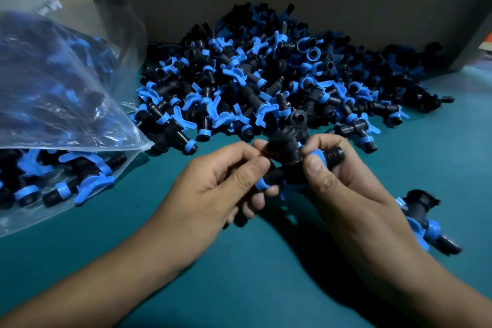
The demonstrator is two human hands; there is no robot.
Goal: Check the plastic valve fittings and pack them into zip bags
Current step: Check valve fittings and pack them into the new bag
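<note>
The black plastic valve fittings with blue collars and handles (pixel 288 165), a clutch held at 12 o'clock of both wrists, look light, rigid and knobbly, best pinched by their barrels as the left hand (pixel 226 184) and right hand (pixel 343 181) curl round them.

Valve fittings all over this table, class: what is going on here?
A person holds a small bunch of black and blue valve fittings between both hands, the left hand and the right hand, above the green table. A big loose pile of fittings lies behind the hands. On the left, clear bags already hold fittings. A few more fittings lie to the right.
</note>
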